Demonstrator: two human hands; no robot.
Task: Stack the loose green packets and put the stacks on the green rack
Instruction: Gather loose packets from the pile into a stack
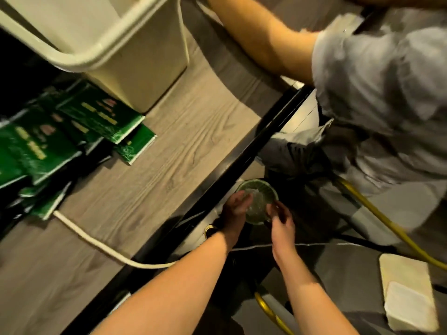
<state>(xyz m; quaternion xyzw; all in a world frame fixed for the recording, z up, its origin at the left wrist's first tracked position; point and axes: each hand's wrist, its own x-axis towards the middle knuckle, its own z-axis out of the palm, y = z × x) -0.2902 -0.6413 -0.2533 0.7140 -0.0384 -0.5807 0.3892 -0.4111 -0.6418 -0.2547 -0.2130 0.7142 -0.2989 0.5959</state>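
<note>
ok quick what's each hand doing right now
Left hand: fingers curled on the rim of the green round container.
Right hand: fingertips on the same container, opposite side.

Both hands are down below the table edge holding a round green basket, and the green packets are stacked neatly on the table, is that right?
Not quite. The head view shows the packets lying in a loose, untidy heap on the table, not neatly stacked. The rest holds: the left hand and right hand hold the round green basket below the table edge.

Dark green, gold-printed packets [46, 139]
</note>
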